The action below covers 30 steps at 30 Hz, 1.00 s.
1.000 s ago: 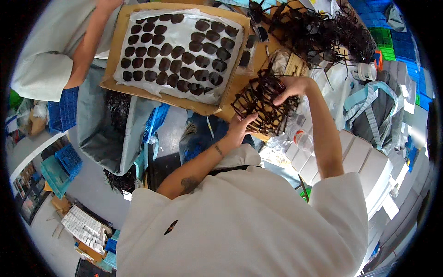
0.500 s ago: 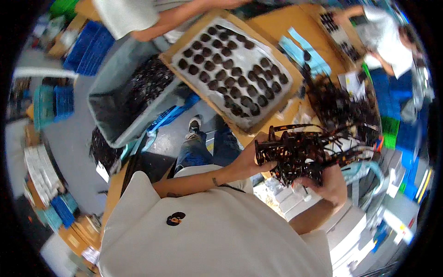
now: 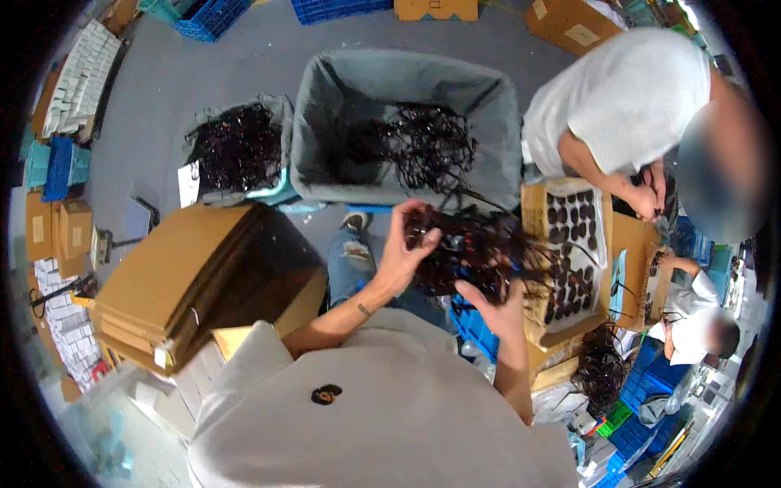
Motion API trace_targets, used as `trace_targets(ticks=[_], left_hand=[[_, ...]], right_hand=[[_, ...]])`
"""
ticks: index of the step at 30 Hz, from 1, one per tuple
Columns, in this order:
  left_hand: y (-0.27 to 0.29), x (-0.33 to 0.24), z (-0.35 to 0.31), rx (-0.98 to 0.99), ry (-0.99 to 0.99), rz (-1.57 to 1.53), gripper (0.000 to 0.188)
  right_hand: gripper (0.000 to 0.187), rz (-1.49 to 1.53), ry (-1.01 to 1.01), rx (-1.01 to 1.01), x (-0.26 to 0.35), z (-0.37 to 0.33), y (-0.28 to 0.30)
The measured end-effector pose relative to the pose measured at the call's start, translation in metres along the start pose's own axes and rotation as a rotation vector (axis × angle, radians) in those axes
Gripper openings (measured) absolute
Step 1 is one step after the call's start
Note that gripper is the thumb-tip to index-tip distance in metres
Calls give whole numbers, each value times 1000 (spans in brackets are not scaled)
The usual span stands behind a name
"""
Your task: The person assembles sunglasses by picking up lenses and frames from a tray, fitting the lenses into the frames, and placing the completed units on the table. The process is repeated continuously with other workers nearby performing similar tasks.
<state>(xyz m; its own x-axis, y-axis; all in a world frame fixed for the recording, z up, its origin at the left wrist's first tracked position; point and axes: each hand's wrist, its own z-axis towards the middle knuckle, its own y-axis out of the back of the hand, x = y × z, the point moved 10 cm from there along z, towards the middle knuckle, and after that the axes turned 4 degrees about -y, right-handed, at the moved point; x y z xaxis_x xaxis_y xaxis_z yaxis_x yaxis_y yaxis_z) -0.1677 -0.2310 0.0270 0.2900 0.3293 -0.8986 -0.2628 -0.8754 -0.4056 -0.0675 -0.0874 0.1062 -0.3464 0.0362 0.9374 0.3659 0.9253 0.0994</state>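
The bundle (image 3: 472, 259), a tangle of dark glasses frames, is held up before the person's chest, between both hands. The left hand (image 3: 409, 248) grips its left end, fingers curled over the top and thumb at the near side. The right hand (image 3: 500, 313) is bent around its lower right side, thumb and fingers apart and pressed against the frames. Some thin temples stick out to the right, across the view of the box (image 3: 533, 213), where rows of dark lenses (image 3: 572, 236) lie on a white liner.

Just beyond the bundle stands the bin (image 3: 313, 154), lined in grey, with a loose pile (image 3: 439, 150) of similar frames inside. Left of it, a smaller tub (image 3: 282, 134) is heaped with more. Flattened cardboard (image 3: 175, 276) is stacked near the left forearm. A blue crate (image 3: 474, 329) shows below the bundle. At right, a co-worker (image 3: 622, 89) leans over beside the box, both hands close together.
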Motion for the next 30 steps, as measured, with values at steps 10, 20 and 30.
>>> trace_targets(ticks=[10, 20, 30], left_hand=[[264, 77, 208, -169, -194, 710, 72], [282, 185, 151, 530, -59, 1232, 36], [229, 258, 202, 1100, 45, 1459, 32]], right_hand=[[69, -356, -94, -48, -135, 275, -182], [15, -522, 92, -72, -188, 145, -162], [26, -50, -126, -1034, -206, -112, 74]])
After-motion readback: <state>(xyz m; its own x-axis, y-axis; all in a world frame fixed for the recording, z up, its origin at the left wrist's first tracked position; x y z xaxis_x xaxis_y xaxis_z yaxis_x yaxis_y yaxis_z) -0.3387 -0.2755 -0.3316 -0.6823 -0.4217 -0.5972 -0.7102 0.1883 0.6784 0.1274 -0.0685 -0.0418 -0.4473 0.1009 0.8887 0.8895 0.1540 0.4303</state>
